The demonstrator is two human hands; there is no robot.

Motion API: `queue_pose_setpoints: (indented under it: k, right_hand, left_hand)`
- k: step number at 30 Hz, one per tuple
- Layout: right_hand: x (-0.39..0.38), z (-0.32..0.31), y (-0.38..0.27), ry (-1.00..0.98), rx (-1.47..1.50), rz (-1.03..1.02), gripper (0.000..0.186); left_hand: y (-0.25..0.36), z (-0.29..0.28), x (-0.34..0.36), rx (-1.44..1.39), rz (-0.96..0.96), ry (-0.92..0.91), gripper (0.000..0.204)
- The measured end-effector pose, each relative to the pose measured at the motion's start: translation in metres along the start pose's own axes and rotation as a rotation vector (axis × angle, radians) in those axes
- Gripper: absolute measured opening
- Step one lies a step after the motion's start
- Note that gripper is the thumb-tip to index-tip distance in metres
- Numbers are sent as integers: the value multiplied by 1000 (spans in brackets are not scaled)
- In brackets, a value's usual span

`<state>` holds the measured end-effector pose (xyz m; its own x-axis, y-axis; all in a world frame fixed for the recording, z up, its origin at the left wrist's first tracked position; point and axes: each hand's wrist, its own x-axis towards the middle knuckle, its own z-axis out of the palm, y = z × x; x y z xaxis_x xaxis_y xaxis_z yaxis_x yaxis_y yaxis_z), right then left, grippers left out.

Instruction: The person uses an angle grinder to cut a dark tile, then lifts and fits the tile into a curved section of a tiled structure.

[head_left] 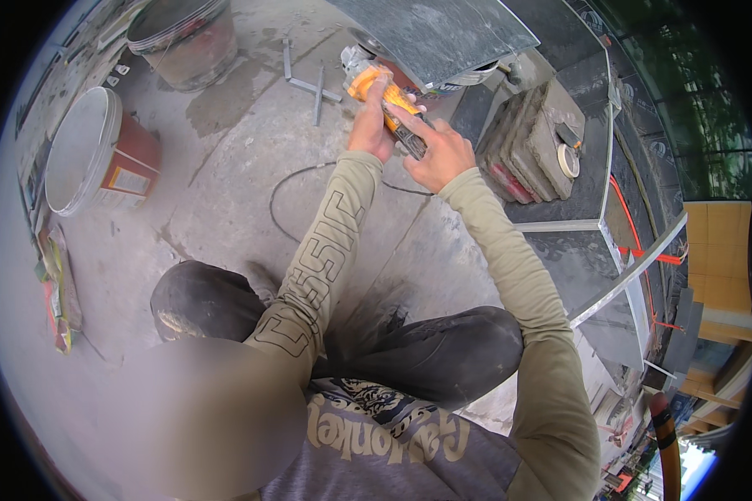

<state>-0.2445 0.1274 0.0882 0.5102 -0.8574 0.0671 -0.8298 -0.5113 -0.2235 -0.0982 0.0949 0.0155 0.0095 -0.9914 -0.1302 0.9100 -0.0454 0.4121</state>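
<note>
Out in front of me, both hands hold a yellow angle grinder with a grey metal head. My left hand is wrapped round the front of its body, near the head. Further back, my right hand closes on the dark rear end. The grinder's disc is close to the near left edge of a dark grey slab; I cannot tell whether they touch. Under the slab shows part of a reddish bucket. A dark power cord loops over the floor below my forearms.
Left stand a tipped red-and-white bucket and a large bucket. Metal strips lie on the concrete. On the right are stacked stone blocks with a tape roll, more dark slabs and a red hose.
</note>
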Motion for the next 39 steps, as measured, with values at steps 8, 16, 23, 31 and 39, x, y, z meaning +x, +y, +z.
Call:
queue_pose_setpoints:
  k: [8,16,23,31,39]
  right_hand:
    - [-13,-1,4,8,-1,13,85]
    - [-21,-2,4,74,16,-14,84]
    - [-26,-3,6,52,14,-5,85]
    - [-18,-6,2,3,-3,28,87]
    - [-3,-1,4,18,-5,2,86]
  left_hand:
    - [-10,0,-6,23,45,-34,48]
    - [-14,0,-10,47,54,-53,49]
    - [-16,7,-16,43,56,-21,48]
    - [-13,7,-9,32,96,10,42]
    - [-5,0,2,69,56,-18,52]
